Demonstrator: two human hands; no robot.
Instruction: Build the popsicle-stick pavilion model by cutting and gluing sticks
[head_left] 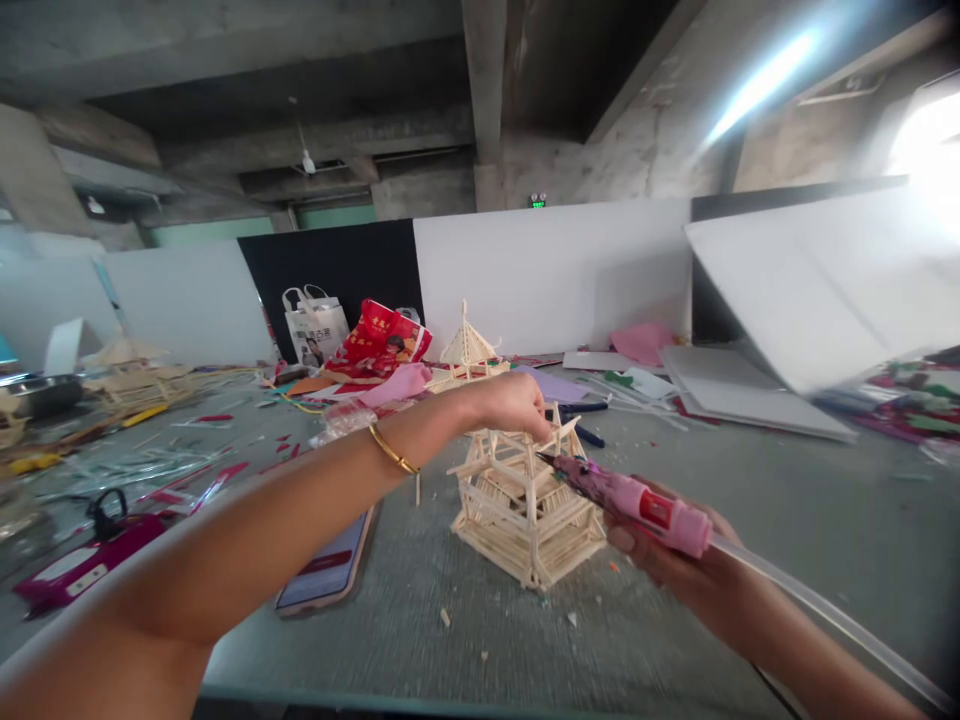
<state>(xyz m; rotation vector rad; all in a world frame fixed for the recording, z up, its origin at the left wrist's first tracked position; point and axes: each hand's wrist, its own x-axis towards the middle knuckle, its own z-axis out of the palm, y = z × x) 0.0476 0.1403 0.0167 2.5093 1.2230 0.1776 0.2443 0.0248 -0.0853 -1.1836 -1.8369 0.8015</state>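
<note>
A small pavilion model (531, 510) built of pale wooden sticks stands upright on the table in front of me. My left hand (514, 402), with a gold bangle on its wrist, reaches over the model's far upper edge. Its fingers are closed and point down at the top sticks; what they pinch is hidden. In my right hand (660, 545) is a pink hot glue gun (626, 497), a clear glue stick (817, 595) running out of its back. The gun's dark nozzle is at the model's upper frame, close to my left fingertips; contact cannot be made out.
A phone (330, 570) lies under my left forearm, and a magenta power strip (94, 560) is at the left. Behind the model are a pointed stick roof (466, 345), dark-handled tools (589, 435) and a red bag (382, 340). White boards (750, 390) lie back right.
</note>
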